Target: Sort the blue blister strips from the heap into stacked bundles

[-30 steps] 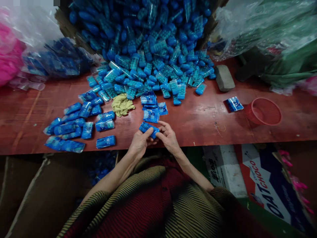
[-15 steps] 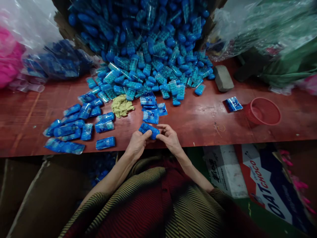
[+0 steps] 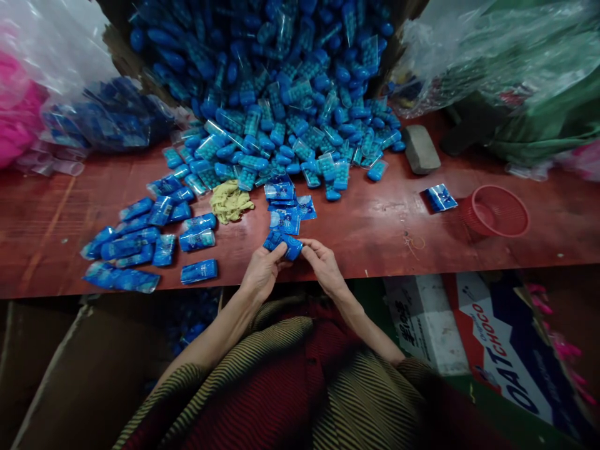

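Note:
Close to the table's front edge, my left hand (image 3: 261,270) pinches a blue printed plastic sleeve (image 3: 293,247), its thumb on top. My right hand (image 3: 325,267) is closed at the sleeve's right end, thumb and fingers pressed together there. Whether a bottle sits inside the sleeve I cannot tell. Just beyond the hands lies a small stack of flat blue sleeves (image 3: 285,220). To the left are several wrapped blue bottles (image 3: 131,245). Behind the stack spreads a large heap of clear, blue-capped bottles (image 3: 281,134) filled with small blue balls.
A crumpled yellow cloth (image 3: 231,201) lies left of the stack. On the right stand a red plastic basket (image 3: 499,212), a folded blue packet (image 3: 440,197) and a grey block (image 3: 421,150). Plastic bags (image 3: 107,112) flank the heap. Cartons (image 3: 509,350) sit below the red table (image 3: 360,237).
The sleeve has turned slightly in my hands, and the right fingers have closed in on its right end. The things on the table stay where they were.

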{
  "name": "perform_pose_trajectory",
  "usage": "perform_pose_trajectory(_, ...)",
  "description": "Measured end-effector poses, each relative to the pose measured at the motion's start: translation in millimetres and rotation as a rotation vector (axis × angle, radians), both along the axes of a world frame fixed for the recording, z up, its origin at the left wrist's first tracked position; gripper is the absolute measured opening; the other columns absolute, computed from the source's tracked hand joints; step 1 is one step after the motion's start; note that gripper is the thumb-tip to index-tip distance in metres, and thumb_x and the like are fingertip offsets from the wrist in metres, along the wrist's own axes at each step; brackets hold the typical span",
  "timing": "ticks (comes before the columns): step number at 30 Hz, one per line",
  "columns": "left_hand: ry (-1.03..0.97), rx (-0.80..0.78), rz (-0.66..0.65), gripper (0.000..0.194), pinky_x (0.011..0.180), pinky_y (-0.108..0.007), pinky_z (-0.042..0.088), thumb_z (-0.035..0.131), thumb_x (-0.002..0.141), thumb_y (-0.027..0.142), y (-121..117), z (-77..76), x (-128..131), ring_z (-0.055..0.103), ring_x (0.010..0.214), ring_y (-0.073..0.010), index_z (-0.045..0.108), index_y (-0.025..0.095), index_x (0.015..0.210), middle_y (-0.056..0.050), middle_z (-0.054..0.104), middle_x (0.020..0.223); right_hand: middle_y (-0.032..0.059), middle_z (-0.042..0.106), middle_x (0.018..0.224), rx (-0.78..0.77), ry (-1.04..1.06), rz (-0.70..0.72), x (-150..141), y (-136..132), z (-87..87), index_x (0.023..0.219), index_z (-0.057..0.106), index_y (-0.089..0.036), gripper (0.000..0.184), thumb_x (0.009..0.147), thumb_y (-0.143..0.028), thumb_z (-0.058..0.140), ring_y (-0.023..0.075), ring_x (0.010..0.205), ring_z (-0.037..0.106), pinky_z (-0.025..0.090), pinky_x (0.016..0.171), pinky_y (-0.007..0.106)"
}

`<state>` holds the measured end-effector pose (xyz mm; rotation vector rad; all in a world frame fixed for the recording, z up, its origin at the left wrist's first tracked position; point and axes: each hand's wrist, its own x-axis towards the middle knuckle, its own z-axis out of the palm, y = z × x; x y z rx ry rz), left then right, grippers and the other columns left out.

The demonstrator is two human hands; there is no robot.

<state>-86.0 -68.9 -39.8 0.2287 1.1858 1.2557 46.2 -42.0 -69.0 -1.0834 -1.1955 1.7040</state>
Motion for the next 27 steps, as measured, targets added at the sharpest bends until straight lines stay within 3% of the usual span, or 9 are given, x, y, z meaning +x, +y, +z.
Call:
perform_pose_trajectory(4, 0.04, -0.003, 0.09, 0.035, 0.056, -0.02, 0.043, 0.083, 0.05, 0.032, 1, -3.5, 2, 0.057, 0.061, -0.0096, 0.064, 0.013, 0.072, 0.0, 0.066, 0.07, 0.0002, 0.068, 0.093, -0.059, 0.017, 0.007, -4, -3, 1.2, 0.097, 0.063, -0.021, 0.031, 0.069, -0.033, 0.07, 0.016, 0.088, 0.061, 0.048, 0.088, 0.032)
perform_pose_trajectory(8, 0.053, 0.017, 0.079, 0.037, 0.057, -0.021, 0.043, 0.084, 0.049, 0.032, -1, -5.5, 3, 0.057, 0.06, -0.0091, 0.065, 0.012, 0.074, 0.0, 0.066, 0.069, -0.0003, 0.067, 0.092, -0.055, 0.037, 0.035, -6, -4, 1.7, 0.1, 0.061, -0.021, 0.033, 0.069, -0.031, 0.069, 0.0148, 0.085, 0.061, 0.049, 0.083, 0.031)
perform_pose_trajectory(11, 0.058, 0.031, 0.074, 0.037, 0.055, -0.02, 0.044, 0.084, 0.049, 0.032, -2, -6.0, 4, 0.055, 0.056, -0.008, 0.064, 0.012, 0.072, 0.001, 0.064, 0.065, -0.0008, 0.065, 0.084, -0.012, -0.036, 0.053, -6, -5, 0.7, 0.093, 0.061, -0.02, 0.024, 0.075, -0.035, 0.065, 0.0142, 0.077, 0.06, 0.05, 0.076, 0.03)
perform_pose_trajectory(16, 0.115, 0.023, 0.04, 0.038, 0.057, -0.021, 0.047, 0.082, 0.054, 0.037, -5, -2.0, 3, 0.059, 0.061, -0.0102, 0.064, 0.012, 0.077, -0.001, 0.067, 0.071, 0.0024, 0.062, 0.09, 0.32, -0.28, -0.012, -5, -9, -1.1, 0.097, 0.062, -0.023, 0.016, 0.082, -0.028, 0.059, 0.0171, 0.084, 0.058, 0.048, 0.08, 0.032)
perform_pose_trajectory(21, 0.025, 0.053, -0.009, 0.04, 0.061, -0.024, 0.05, 0.078, 0.06, 0.043, -6, 4.3, -3, 0.063, 0.065, -0.0129, 0.063, 0.013, 0.081, -0.004, 0.069, 0.074, 0.007, 0.055, 0.1, 0.602, -0.341, -0.024, -3, -9, -2.7, 0.104, 0.064, -0.026, 0.03, 0.083, -0.012, 0.048, 0.0194, 0.096, 0.055, 0.047, 0.087, 0.035)
perform_pose_trajectory(24, -0.024, 0.028, 0.002, 0.035, 0.06, -0.026, 0.052, 0.08, 0.058, 0.033, -3, 3.7, -8, 0.062, 0.062, -0.0127, 0.062, 0.012, 0.079, -0.003, 0.068, 0.071, 0.0066, 0.054, 0.104, 0.538, -0.264, -0.002, -2, -6, -1.9, 0.103, 0.064, -0.026, 0.03, 0.082, -0.013, 0.047, 0.0187, 0.1, 0.055, 0.046, 0.089, 0.035)
perform_pose_trajectory(27, -0.038, 0.016, -0.006, 0.034, 0.057, -0.025, 0.052, 0.08, 0.058, 0.028, -1, 1.4, -11, 0.062, 0.059, -0.012, 0.063, 0.012, 0.082, -0.002, 0.069, 0.071, 0.0041, 0.058, 0.101, 0.261, -0.111, 0.014, 1, 0, -0.2, 0.106, 0.061, -0.025, 0.026, 0.081, -0.022, 0.053, 0.0158, 0.092, 0.057, 0.049, 0.084, 0.032)
